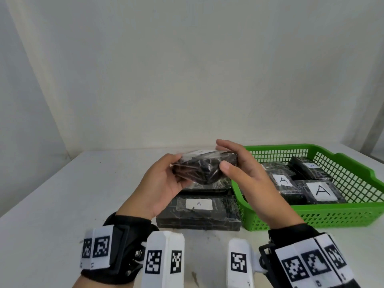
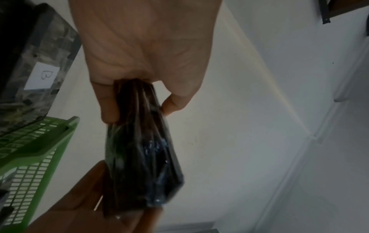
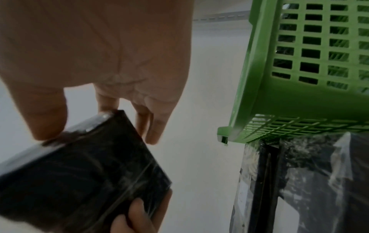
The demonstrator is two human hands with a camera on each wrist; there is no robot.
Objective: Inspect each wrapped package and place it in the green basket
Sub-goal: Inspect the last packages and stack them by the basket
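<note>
**Black wrapped package held up beside the green basket**

Black and glossy under clear film, the wrapped package (image 1: 204, 169) is off the table, held between both hands just left of the green basket (image 1: 336, 217). The left hand (image 1: 160, 183) grips its left end, thumb on one face and fingers curled under the other; the left wrist view shows this pinch along the package's narrow edge (image 2: 139, 149). The right hand (image 1: 247, 175) clamps the right end, thumb (image 1: 227, 166) on the near face and fingers (image 1: 226, 145) reaching over the top; the right wrist view shows the thumb pressing a corner (image 3: 83, 165).

Inside the basket lie several black wrapped packages with white labels marked "A" (image 1: 321, 191). Against the basket's left wall, on the white table (image 1: 62, 194), sits a stack of more black packages (image 1: 199, 213), the top visible one labelled "A". The left wrist view also shows a package beside the basket with a label reading "B" (image 2: 43, 75). Both wrists carry black straps with white marker blocks (image 1: 164, 260).
</note>
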